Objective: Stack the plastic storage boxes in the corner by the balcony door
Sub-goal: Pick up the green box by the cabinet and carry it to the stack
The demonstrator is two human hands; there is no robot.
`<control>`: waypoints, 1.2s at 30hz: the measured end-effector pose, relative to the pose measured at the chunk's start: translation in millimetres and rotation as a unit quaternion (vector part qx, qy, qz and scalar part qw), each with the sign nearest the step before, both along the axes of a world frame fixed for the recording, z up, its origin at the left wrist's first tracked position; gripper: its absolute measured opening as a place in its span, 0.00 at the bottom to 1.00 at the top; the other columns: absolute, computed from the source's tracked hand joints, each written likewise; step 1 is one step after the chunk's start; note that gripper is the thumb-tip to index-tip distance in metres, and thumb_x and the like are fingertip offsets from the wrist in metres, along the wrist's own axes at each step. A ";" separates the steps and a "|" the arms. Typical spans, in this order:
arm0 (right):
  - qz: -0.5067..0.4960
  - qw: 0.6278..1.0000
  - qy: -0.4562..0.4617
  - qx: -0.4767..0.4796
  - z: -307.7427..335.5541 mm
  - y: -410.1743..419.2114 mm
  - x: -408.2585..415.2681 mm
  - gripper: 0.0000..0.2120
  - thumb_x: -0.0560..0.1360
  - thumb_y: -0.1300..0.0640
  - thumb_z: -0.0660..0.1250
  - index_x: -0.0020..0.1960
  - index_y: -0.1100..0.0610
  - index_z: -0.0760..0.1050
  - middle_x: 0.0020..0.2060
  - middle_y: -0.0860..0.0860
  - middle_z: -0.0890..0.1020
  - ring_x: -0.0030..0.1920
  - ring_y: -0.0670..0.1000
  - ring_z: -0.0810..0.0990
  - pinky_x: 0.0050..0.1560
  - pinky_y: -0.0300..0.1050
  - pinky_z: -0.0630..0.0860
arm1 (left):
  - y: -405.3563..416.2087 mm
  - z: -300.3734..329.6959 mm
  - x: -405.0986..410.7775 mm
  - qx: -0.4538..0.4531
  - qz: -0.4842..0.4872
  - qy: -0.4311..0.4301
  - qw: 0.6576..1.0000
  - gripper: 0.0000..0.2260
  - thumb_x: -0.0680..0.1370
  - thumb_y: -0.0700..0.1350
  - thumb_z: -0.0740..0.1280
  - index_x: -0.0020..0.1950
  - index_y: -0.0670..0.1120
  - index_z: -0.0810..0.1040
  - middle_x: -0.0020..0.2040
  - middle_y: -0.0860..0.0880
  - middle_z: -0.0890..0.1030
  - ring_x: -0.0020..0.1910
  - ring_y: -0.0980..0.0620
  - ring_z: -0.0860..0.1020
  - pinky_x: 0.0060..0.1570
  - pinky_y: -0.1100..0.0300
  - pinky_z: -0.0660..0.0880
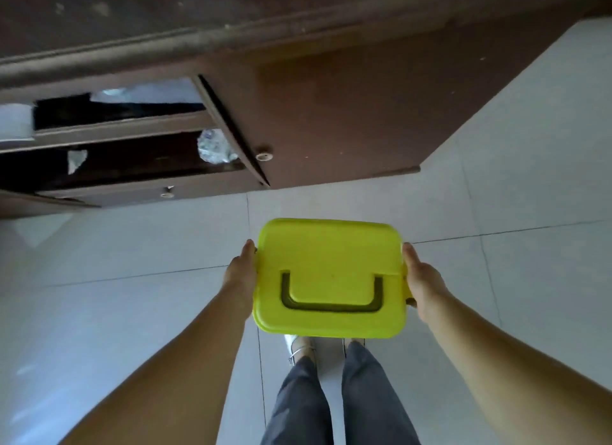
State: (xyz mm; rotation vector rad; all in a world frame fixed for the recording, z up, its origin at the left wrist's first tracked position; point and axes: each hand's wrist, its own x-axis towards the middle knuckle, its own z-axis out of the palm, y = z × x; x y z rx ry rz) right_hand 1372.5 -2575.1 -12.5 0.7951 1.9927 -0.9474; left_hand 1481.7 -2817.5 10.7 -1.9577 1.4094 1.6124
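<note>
Head view: left hand (239, 272) and right hand (422, 279) clamp the yellow-green box (331, 256) (lidded) by its sides.

The lime-green plastic storage box (329, 276) hides its own body and most fingers beneath its lid; blurred pale bundles inside the brown wooden cabinet (331, 113) stay unidentifiable.

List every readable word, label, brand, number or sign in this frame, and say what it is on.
None can be read.
Yellow-green box, held between left hand and right hand: plain lid, no print.
Brown cabinet: no markings.
Crumpled wrapper on its shelf: pattern too blurred to read.
</note>
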 end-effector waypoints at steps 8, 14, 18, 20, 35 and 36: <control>0.082 0.992 -0.028 -0.089 113.0 -39.1 41.7 0.22 0.76 0.38 0.57 0.41 0.55 0.76 0.45 0.61 0.81 0.44 0.59 0.79 0.51 0.56 0.77 | -13.6 117.0 111.4 0.000 0.142 0.065 0.988 0.23 0.79 0.59 0.55 0.64 0.45 0.75 0.52 0.43 0.77 0.49 0.44 0.74 0.51 0.51 0.71; 0.293 0.947 -0.046 -0.127 172.7 -99.2 81.0 0.21 0.77 0.41 0.59 0.49 0.59 0.77 0.42 0.59 0.81 0.41 0.58 0.79 0.51 0.54 0.77 | 17.3 173.3 234.1 -0.026 0.312 0.088 0.946 0.21 0.79 0.59 0.55 0.57 0.44 0.76 0.52 0.43 0.76 0.51 0.45 0.73 0.52 0.51 0.69; 0.407 0.900 -0.045 -0.151 203.6 -142.0 131.7 0.19 0.78 0.43 0.60 0.42 0.57 0.77 0.38 0.57 0.82 0.38 0.57 0.80 0.42 0.51 0.78 | 57.2 206.8 321.6 -0.013 0.415 0.123 0.901 0.20 0.79 0.59 0.54 0.44 0.44 0.75 0.42 0.45 0.77 0.46 0.46 0.74 0.52 0.50 0.69; 0.461 0.872 -0.045 -0.160 216.6 -161.9 175.2 0.18 0.78 0.44 0.60 0.41 0.56 0.77 0.37 0.57 0.82 0.36 0.57 0.80 0.36 0.48 0.77 | 80.9 221.8 372.8 -0.017 0.465 0.136 0.875 0.21 0.79 0.59 0.54 0.44 0.44 0.75 0.43 0.44 0.77 0.49 0.44 0.74 0.53 0.48 0.70; 0.728 0.658 -0.105 -0.164 268.4 -180.2 629.0 0.21 0.79 0.43 0.55 0.43 0.59 0.73 0.33 0.56 0.75 0.31 0.54 0.73 0.32 0.44 0.73 | 267.7 271.2 764.9 -0.097 0.702 0.133 0.693 0.22 0.79 0.59 0.54 0.54 0.40 0.74 0.45 0.42 0.79 0.43 0.45 0.78 0.40 0.51 0.76; 0.740 0.643 -0.110 -0.166 271.5 -176.0 663.2 0.22 0.79 0.42 0.56 0.42 0.60 0.74 0.34 0.57 0.75 0.32 0.54 0.73 0.33 0.45 0.73 | 281.6 274.7 791.0 -0.109 0.718 0.122 0.676 0.22 0.80 0.58 0.54 0.52 0.40 0.74 0.44 0.42 0.79 0.41 0.45 0.78 0.38 0.53 0.76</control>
